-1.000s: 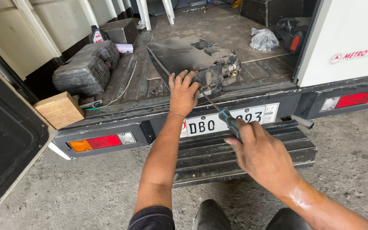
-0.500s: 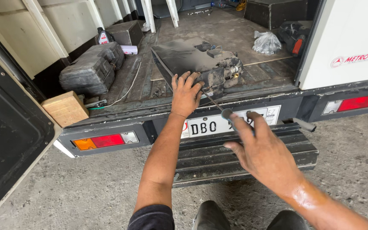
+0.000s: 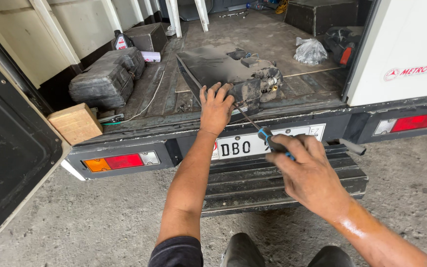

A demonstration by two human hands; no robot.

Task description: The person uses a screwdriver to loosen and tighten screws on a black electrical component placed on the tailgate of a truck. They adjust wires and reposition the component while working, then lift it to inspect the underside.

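Standing open at the far left is the truck's door (image 3: 11,163), and just inside it a wooden block (image 3: 75,122) is sitting at the bed's edge beside a black case (image 3: 107,76), with an oil bottle (image 3: 120,41) behind.

Moving right, the left hand (image 3: 216,106) is lying palm-down, fingers spread, on the near corner of the dirty metal unit (image 3: 228,69) that is resting on the truck bed (image 3: 273,34) close to the rear edge. It is pressing on it, not closing around it.

Further right, the right hand (image 3: 305,173) is closing around the blue and black handle of a screwdriver (image 3: 258,128), whose shaft is slanting up and left towards the unit's near side, just beside the left fingers. Whether the tip is seated in a fastener cannot be told; the spot is too small and dark.

Judging from this, the work is going best if the left hand is bearing down hard enough to stop the unit sliding, while the right is keeping the shaft in line with the fastener and pushing as it turns. A slipping tip would be heading for the left fingers, so these are better placed off that line.

At the far right, a clear bag (image 3: 310,51) is lying on the bed, and a red tail lamp (image 3: 413,122) is showing below the white panel.
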